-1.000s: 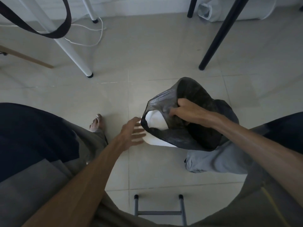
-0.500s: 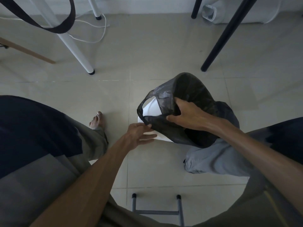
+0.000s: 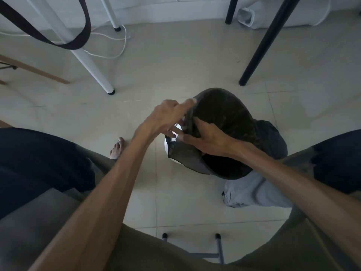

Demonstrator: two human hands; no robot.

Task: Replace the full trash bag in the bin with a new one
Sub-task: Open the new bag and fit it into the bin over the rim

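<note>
A black trash bag lies open over a white bin on the tiled floor, and only a sliver of the bin's white side shows at the left. My left hand grips the bag's rim at its far left edge. At the near left, my right hand rests on the rim with its fingers curled over the plastic. A second dark bag sits on the floor just behind and right of the bin.
A white table leg and a white cable are at the back left, a black leg at the back right. A dark strap hangs top left. Grey cloth lies beside the bin. My bare foot is left of it.
My left hand rose from beside the bin's lower side and took hold of the bag's rim at the far left. The bag's mouth now spreads wider over the bin.
</note>
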